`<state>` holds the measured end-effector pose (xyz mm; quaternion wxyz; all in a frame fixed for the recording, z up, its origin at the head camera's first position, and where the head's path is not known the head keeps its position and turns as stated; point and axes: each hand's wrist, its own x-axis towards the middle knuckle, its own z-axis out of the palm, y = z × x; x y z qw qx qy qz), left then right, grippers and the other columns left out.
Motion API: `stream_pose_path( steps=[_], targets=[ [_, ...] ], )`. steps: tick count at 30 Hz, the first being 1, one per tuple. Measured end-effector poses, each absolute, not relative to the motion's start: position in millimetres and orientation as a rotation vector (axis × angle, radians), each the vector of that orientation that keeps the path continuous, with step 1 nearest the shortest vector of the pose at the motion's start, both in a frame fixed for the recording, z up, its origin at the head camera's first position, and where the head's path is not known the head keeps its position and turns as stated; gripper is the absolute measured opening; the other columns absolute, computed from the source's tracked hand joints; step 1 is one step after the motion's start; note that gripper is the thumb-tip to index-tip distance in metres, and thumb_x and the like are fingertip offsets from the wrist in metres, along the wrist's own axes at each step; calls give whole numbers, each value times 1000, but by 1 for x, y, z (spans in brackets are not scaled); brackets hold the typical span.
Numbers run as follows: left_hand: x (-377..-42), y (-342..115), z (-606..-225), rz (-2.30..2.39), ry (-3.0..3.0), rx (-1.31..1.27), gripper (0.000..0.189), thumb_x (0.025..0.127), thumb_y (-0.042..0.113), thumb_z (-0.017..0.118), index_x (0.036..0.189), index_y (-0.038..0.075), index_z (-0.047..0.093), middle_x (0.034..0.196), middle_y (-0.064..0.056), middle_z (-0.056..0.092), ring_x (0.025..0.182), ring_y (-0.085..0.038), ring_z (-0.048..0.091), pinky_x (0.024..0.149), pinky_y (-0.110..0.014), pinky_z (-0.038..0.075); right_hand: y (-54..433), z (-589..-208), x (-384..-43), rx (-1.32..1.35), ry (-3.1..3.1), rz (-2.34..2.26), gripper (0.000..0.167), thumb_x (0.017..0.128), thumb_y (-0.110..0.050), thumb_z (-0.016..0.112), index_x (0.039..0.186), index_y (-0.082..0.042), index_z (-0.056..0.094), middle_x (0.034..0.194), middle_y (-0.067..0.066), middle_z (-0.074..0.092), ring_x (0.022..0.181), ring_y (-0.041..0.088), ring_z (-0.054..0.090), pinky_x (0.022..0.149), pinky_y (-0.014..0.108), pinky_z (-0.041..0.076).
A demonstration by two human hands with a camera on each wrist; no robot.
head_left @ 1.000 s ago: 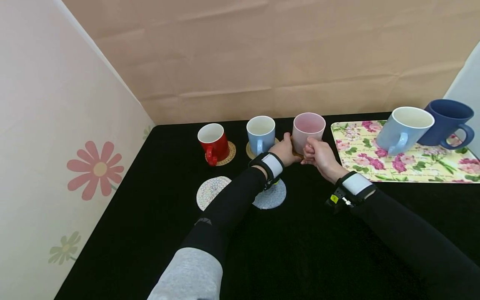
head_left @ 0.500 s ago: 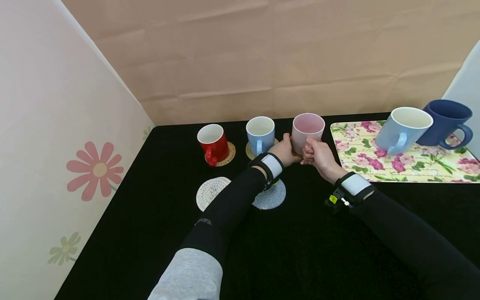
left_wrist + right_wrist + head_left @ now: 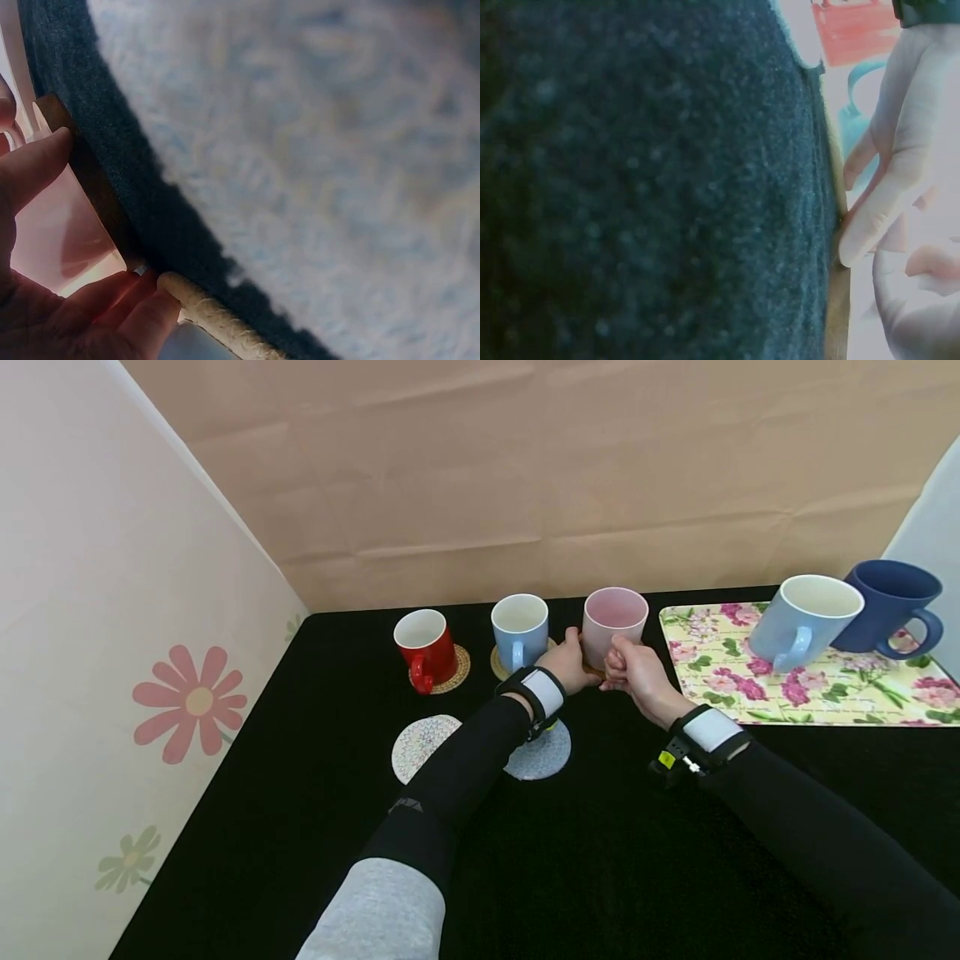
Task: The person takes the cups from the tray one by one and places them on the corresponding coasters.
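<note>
In the head view a pink mug (image 3: 613,614) stands upright at the back of the black table, on a brown coaster (image 3: 94,180) that is mostly hidden there. My right hand (image 3: 641,679) grips the mug's handle with curled fingers. To the mug's left, my left hand (image 3: 570,665) holds the coaster's edge between thumb and fingers, as the left wrist view shows. Beside that hand stands a light blue mug (image 3: 521,625) on a woven coaster (image 3: 498,664). Farther left, a red mug (image 3: 427,652) stands on another woven coaster (image 3: 460,668).
Nearer lie a white patterned round coaster (image 3: 420,743), partly under my left arm, and a grey-blue round coaster (image 3: 542,756). At right, a floral board (image 3: 720,668) bears a larger light blue mug (image 3: 806,622) and a dark blue mug (image 3: 892,606). A brown paper wall closes the back.
Nothing has visibly moved on the table; both hands keep their places at the pink mug and its coaster. Only the head view has shifted very slightly.
</note>
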<state>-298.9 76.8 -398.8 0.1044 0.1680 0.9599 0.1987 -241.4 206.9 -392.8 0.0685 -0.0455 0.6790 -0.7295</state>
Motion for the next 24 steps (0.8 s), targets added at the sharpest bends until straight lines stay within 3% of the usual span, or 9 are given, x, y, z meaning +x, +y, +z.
stream_pose_path(
  steps=[4,8,11,13,17,20,24],
  targets=[
    [-299,77,-399,583,2812,506,80,86,36,73,143,4,27,130,-11,59,100,-18,63,85,-27,50,213,-391,-238,-115,2117,-2128,48,107,-29,30,67,-12,50,63,-3,48,62,11,49,70,27,52],
    [-300,76,-399,599,2791,492,85,86,35,74,147,4,22,132,-13,58,103,-19,62,88,-29,49,220,-386,-232,-119,2205,-2041,46,106,-37,35,87,-4,59,79,-6,61,81,8,59,75,24,53],
    [-297,75,-398,656,2747,469,86,87,33,73,149,4,20,137,-14,53,111,-20,59,94,-31,47,228,-382,-227,-111,2286,-1975,48,105,-39,36,107,6,56,91,-5,63,89,5,59,78,23,52],
    [-293,72,-397,685,2718,474,86,88,33,72,149,3,19,142,-15,48,118,-20,55,99,-31,44,235,-379,-221,-98,2350,-1916,53,106,-39,35,118,11,50,104,3,61,93,5,57,80,22,51],
    [-279,64,-390,697,2647,537,90,90,37,70,151,3,13,152,-14,35,132,-20,43,107,-30,36,257,-376,-207,-70,2450,-1780,57,106,-41,32,126,11,44,121,19,52,95,4,53,80,20,50],
    [-263,52,-378,689,2563,613,91,92,38,67,153,5,9,157,-13,25,138,-21,35,109,-33,32,280,-375,-195,-71,2481,-1739,51,106,-41,33,123,5,47,114,5,58,94,2,54,78,20,50],
    [-239,31,-362,569,2483,742,84,95,40,62,154,6,14,157,-14,25,139,-23,34,109,-36,33,314,-375,-176,-123,2488,-1798,27,107,-32,36,113,-17,57,101,-19,60,92,-1,58,74,19,51]
  ],
)
